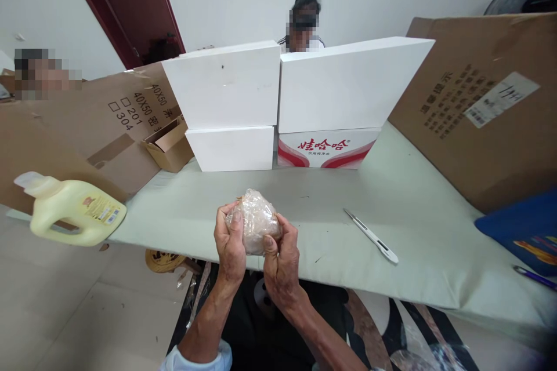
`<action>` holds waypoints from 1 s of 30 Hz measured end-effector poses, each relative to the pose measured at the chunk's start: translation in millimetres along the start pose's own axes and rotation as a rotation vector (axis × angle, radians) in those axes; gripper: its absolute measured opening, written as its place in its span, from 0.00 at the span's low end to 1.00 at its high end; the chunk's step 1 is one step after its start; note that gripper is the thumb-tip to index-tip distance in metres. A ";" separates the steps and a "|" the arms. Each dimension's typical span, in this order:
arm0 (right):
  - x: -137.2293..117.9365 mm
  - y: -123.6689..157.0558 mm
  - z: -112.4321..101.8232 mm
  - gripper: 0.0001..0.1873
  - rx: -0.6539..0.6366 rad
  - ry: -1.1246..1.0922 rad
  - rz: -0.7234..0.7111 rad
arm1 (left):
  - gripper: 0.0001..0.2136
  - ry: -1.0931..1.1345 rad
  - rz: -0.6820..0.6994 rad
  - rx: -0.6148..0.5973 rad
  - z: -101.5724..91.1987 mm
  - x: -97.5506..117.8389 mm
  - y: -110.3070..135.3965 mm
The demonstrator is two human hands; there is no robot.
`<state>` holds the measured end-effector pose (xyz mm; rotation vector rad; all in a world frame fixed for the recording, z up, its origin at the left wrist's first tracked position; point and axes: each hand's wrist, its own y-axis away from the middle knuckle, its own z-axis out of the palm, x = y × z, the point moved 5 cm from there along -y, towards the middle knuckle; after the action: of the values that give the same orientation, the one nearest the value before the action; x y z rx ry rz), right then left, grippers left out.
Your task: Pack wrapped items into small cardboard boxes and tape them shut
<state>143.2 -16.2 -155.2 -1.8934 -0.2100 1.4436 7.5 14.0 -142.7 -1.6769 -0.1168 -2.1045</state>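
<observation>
Between my two hands is a roundish bundle point(255, 223) wrapped in clear, crinkled plastic, pale inside; its contents cannot be made out. My left hand point(230, 243) grips its left side, thumb pressed on the front. On the lower right, my right hand point(282, 258) is closed around it, thumb also in front. The bundle is held up over the near edge of the table point(322, 203). To the right, a white craft knife point(372, 236) lies flat on the green cloth, untouched.
White boxes point(230, 93) stand stacked at the back. Large cardboard boxes flank the table left point(100, 127) and right point(500, 110). A yellow jug point(78, 211) sits at the left edge; a blue container point(522, 232) and purple pen point(535, 278) at the right. Two people are beyond.
</observation>
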 end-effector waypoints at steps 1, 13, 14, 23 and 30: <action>2.7 -1.9 -1.8 0.19 -0.011 -0.020 0.006 | 0.23 -0.048 -0.012 -0.055 -2.1 1.0 -2.3; 15.5 -23.3 -20.4 0.27 -0.347 -0.114 0.147 | 0.31 -0.326 0.068 -0.403 -8.1 27.6 -21.9; 15.9 -22.7 -22.2 0.29 -0.319 -0.098 0.175 | 0.30 -0.319 0.078 -0.349 -8.8 26.6 -20.5; 4.8 -8.1 -11.3 0.28 -0.233 -0.045 0.195 | 0.31 -0.374 0.196 -0.143 -4.6 28.8 -3.6; 9.0 -4.3 -4.1 0.27 -0.229 -0.059 0.238 | 0.32 -0.353 0.172 -0.119 -3.8 18.6 2.5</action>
<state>151.3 -10.2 -159.1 -2.1189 -0.1896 1.6972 2.0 5.1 -126.6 -2.0384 0.0450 -1.7051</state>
